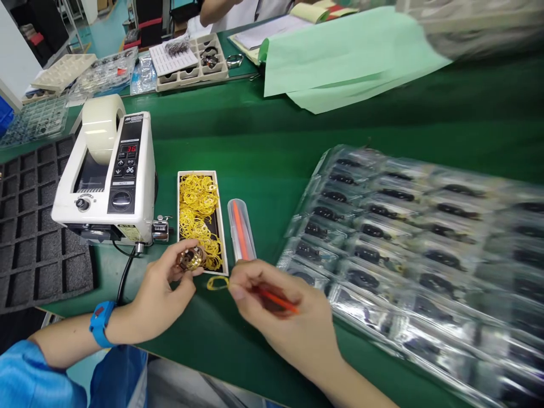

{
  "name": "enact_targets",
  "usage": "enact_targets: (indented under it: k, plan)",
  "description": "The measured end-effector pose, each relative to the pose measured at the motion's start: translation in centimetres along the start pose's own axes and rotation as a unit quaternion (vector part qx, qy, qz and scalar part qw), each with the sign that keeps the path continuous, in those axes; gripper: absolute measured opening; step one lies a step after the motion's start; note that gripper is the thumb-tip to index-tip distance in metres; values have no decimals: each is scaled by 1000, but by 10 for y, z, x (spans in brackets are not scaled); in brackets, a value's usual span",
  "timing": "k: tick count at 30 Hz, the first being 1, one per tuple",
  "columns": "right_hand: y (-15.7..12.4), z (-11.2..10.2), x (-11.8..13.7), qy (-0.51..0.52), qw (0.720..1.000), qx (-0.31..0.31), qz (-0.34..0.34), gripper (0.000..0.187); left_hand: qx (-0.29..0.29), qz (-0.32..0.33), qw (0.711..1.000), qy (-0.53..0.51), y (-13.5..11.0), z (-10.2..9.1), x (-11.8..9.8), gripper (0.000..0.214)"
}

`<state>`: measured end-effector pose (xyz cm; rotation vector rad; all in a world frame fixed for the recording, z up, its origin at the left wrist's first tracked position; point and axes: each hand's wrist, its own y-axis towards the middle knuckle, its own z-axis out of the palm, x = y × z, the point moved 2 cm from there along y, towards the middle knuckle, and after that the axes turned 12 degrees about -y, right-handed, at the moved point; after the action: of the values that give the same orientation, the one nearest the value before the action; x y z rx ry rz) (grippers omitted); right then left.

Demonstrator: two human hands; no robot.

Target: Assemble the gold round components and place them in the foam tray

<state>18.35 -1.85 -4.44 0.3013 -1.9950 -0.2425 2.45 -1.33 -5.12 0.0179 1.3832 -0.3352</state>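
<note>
My left hand (164, 289) pinches a small round gold-toned watch case (191, 259) between thumb and fingers, over the near end of a white box (179, 192). That box holds a tangle of thin yellow rings (198, 207). Just right of its near end, my right hand (284, 317) holds a single yellow ring (216, 284) at its fingertips. An orange stick (278, 300) lies across the same hand, held in the curled fingers. Above the right hand stands a clear plastic case (250, 226) with another orange stick inside.
At left stand a white tape dispenser (140, 192) with a cable and a black foam tray (42, 238). Clear plastic trays (382, 238) of dark parts cover the right side. Green sheets (348, 56) and a beige tray (191, 79) lie behind. Another person's arm (216, 10) shows beyond.
</note>
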Motion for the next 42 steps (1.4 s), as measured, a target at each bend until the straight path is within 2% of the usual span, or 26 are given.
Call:
enact_targets:
  k: [3, 6, 9, 11, 13, 16, 18, 20, 24, 27, 29, 32, 35, 38, 42]
  plan:
    - [3, -2, -14, -7, 992, 38, 118, 15, -20, 4, 999, -29, 3, -3, -5, 39]
    - [5, 1, -27, -50, 983, 86, 155, 18, -39, 11, 998, -39, 6, -6, -12, 31]
    - [6, 3, -30, -77, 985, 86, 131, 12, -61, -15, 995, -74, 9, -9, -15, 23]
    - [5, 2, -24, -81, 991, 57, 92, 6, -65, -42, 991, -106, 10, -11, -16, 25]
    - [1, -2, -13, -104, 994, 16, 35, 7, -67, -61, 989, -120, 10, -11, -16, 29]
    - [-9, -12, -2, -183, 982, -32, -27, 11, -75, -67, 989, -111, 10, -13, -18, 33]
    - [-15, -28, -8, -245, 967, -60, -31, 13, -82, -73, 988, -109, 11, -15, -19, 36]
    - [-18, -59, -24, -312, 945, -97, -16, 15, -88, -82, 986, -113, 11, -17, -19, 38]
    - [-25, -152, -72, -430, 885, -165, 63, 16, -86, -99, 984, -118, 11, -20, -18, 43]
    - [-34, -213, -98, -473, 865, -123, 118, 22, -74, -114, 984, -116, 12, -21, -17, 45]
    - [-42, -239, -108, -482, 860, -70, 152, 24, -65, -128, 983, -111, 12, -21, -16, 47]
    - [-50, -256, -117, -483, 850, 10, 207, 23, -51, -148, 982, -105, 13, -20, -14, 50]
    - [-51, -258, -123, -485, 836, 62, 251, 19, -36, -151, 982, -104, 14, -19, -12, 51]
    - [-47, -254, -127, -503, 815, 71, 278, 14, -24, -143, 983, -108, 15, -19, -10, 47]
    - [-45, -250, -125, -533, 796, 68, 280, 22, -9, -133, 983, -128, 14, -15, -11, 39]
